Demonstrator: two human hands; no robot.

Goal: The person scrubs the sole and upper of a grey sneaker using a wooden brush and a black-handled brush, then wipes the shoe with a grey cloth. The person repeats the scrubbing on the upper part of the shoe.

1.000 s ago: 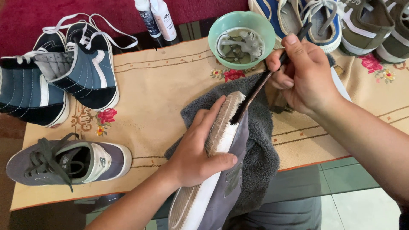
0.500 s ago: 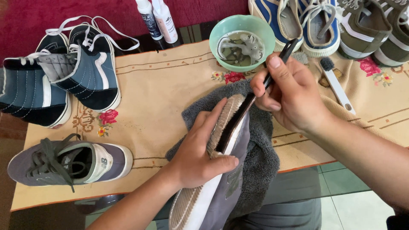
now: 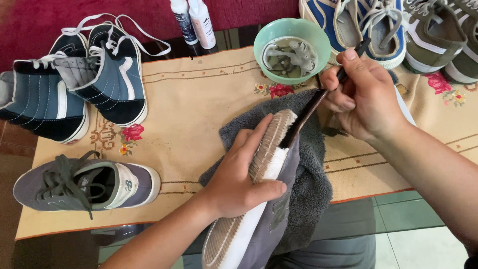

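Left hand [image 3: 239, 179] grips one grey shoe [image 3: 271, 219], sole up; right hand [image 3: 366, 97] pinches one brush [image 3: 308, 112]. Two bottles [image 3: 193, 22], one bowl [image 3: 291, 50].

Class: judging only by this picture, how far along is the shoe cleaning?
Done: laces soak in the green bowl. In hand: the left hand holds a grey shoe sole-up on a towel, while the right hand works a black brush along its edge. Left: the matching grey shoe and the other pairs wait untouched.
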